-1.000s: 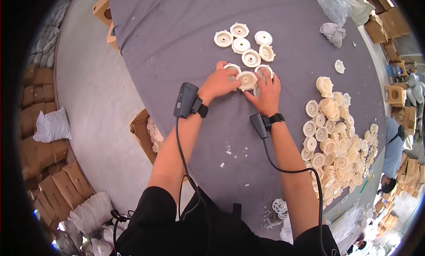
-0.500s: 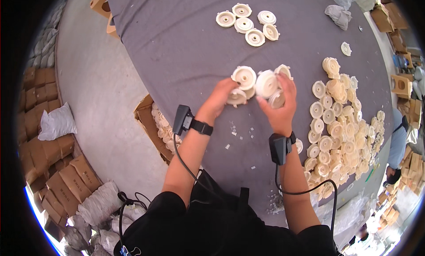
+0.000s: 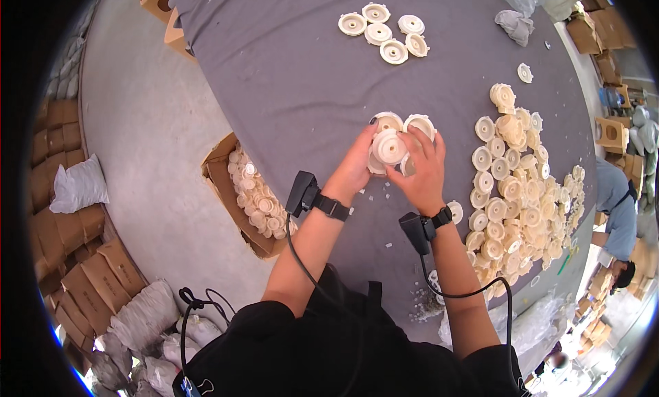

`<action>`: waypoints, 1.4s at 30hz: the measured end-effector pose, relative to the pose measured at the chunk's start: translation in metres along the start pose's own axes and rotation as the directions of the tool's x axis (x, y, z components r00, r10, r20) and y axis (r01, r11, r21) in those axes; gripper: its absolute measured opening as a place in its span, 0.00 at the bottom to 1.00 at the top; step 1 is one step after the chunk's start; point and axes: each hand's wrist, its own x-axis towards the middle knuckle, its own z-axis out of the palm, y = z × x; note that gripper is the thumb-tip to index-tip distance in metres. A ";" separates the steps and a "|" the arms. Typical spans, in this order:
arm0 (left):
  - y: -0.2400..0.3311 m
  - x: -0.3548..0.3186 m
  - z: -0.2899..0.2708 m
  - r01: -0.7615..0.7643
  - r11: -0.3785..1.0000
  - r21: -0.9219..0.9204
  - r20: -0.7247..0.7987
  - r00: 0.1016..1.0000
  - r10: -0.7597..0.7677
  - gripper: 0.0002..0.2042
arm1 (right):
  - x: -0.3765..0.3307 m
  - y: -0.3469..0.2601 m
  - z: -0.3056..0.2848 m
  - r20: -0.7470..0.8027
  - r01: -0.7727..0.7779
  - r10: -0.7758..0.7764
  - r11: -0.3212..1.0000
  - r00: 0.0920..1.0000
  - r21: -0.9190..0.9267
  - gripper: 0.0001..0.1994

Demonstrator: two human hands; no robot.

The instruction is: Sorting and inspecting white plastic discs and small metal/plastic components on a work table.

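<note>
Over the grey cloth, both hands meet around a cluster of cream round plastic discs with small rim tabs. My left hand (image 3: 357, 162) is closed on the left edge of the cluster, its thumb near the upper-left disc (image 3: 388, 124). From the right, my right hand (image 3: 424, 177) grips the front disc (image 3: 391, 148), fingers across its upper right edge and thumb below. Another disc (image 3: 420, 126) shows above the right fingers. Parts of the lower discs are hidden behind the front disc and the fingers.
A group of several discs (image 3: 378, 33) lies at the far side of the table. To the right spreads a large heap of discs (image 3: 511, 191). An open carton (image 3: 223, 191) of discs stands left of the table. Another person (image 3: 616, 212) is at the far right.
My hands have come together, bringing their separate discs into one cluster. The right hand has moved left and down, and the person at the right shows more.
</note>
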 end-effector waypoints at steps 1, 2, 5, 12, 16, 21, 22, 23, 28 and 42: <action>-0.002 0.000 0.000 -0.004 1.000 -0.003 -0.003 1.000 0.004 0.17 | 0.000 -0.001 0.001 0.008 -0.025 0.025 1.000 1.000 -0.001 0.27; -0.004 0.001 -0.003 -0.079 0.986 0.148 -0.021 0.996 0.083 0.17 | 0.000 -0.002 0.003 0.012 -0.021 0.021 1.000 1.000 0.002 0.27; -0.006 0.004 -0.013 -0.139 0.966 0.218 0.014 0.990 0.139 0.16 | 0.000 -0.004 0.004 0.044 -0.031 0.030 0.999 0.999 0.021 0.28; 0.003 0.003 -0.024 -0.019 1.000 0.025 -0.054 0.998 0.020 0.17 | -0.001 -0.001 -0.001 -0.026 -0.191 0.230 0.861 0.973 0.471 0.27; 0.010 0.001 -0.024 -0.081 0.990 -0.112 0.023 0.996 0.085 0.16 | 0.010 -0.026 -0.028 0.341 -0.242 0.460 -0.261 0.820 0.934 0.30; 0.000 0.007 -0.013 -0.182 0.953 -0.241 0.083 0.975 0.207 0.18 | 0.007 -0.028 -0.022 0.547 -0.295 0.089 -0.765 0.833 0.573 0.33; -0.002 0.006 -0.011 -0.253 0.958 -0.138 0.079 0.961 0.265 0.20 | 0.006 -0.029 -0.021 0.547 -0.294 0.090 -0.764 0.833 0.574 0.33; -0.004 0.007 -0.011 -0.252 0.958 -0.138 0.080 0.961 0.265 0.20 | 0.006 -0.029 -0.019 0.573 -0.377 0.110 -0.651 0.812 0.659 0.33; -0.009 0.010 -0.016 -0.255 0.954 -0.159 0.074 0.960 0.269 0.19 | 0.004 -0.024 -0.017 0.573 -0.526 0.229 -0.237 0.787 0.817 0.33; 0.010 0.018 -0.024 -0.337 0.941 -0.035 -0.025 0.941 0.337 0.18 | 0.034 -0.030 -0.017 0.201 -0.540 0.511 0.698 0.836 0.470 0.29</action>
